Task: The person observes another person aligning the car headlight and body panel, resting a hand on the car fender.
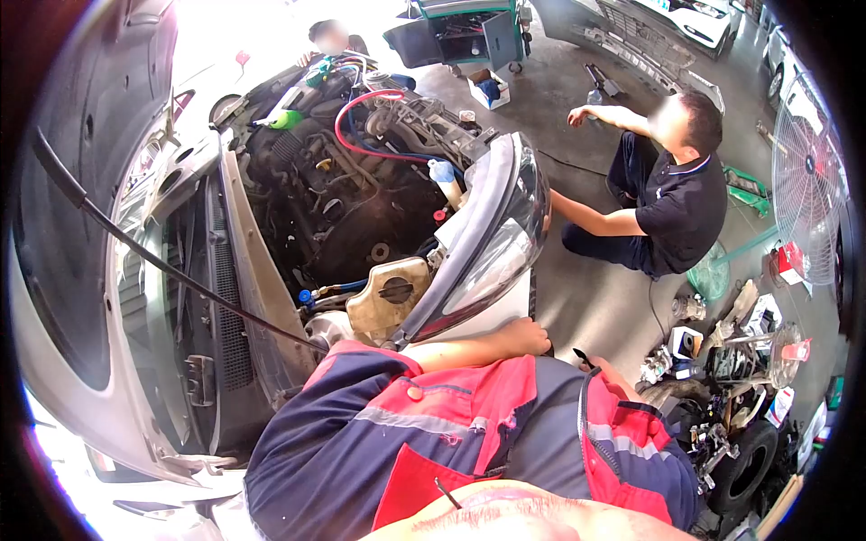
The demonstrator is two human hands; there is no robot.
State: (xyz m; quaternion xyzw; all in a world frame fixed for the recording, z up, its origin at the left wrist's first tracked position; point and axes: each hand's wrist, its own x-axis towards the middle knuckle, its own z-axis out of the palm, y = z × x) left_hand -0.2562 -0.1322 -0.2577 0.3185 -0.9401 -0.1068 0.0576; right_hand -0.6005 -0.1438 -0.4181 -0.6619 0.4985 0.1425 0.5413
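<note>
My left hand [528, 336] is closed beside the white fender [492, 316], just below the headlight [510, 234]; whatever its curled fingers may hold is hidden. To its right, my right hand [615, 374] shows only in part in front of my jacket, at the end of a small dark object [584, 358] too unclear to name. Ahead of me is the open engine bay [352, 198] with a yellowed reservoir [390, 296]. A red hose [343, 122] and blue lines run across it.
A co-worker [681, 194] squats on the floor beyond the headlight, an arm reaching to the car's front. Another person [334, 41] is at the far side. The raised hood [81, 198] stands left. A fan [809, 171], tire [749, 464] and scattered parts lie right.
</note>
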